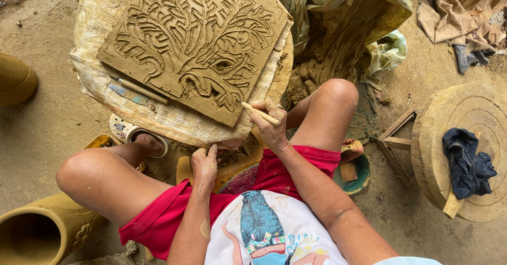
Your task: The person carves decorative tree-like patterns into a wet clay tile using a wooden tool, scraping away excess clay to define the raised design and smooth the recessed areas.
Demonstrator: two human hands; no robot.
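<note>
A square clay slab (195, 43) carved with a tree and leaf relief lies on a round sack-covered work stand (95, 27) between my knees. My right hand (270, 125) grips a thin wooden carving stick (260, 114), its tip touching the slab's near right corner. My left hand (205, 162) pinches the near edge of the stand, fingers closed on the rim. Two more tools, a wooden-handled one (140, 89) and a flat blade (128, 94), rest on the stand left of the slab.
A heap of raw clay in plastic sheeting (338, 38) sits behind my right knee. A round stone wheel (465, 122) with a dark cloth (467, 162) stands at right. Yellow clay pots sit at lower left (42, 233) and far left (13, 80). Dirt floor all around.
</note>
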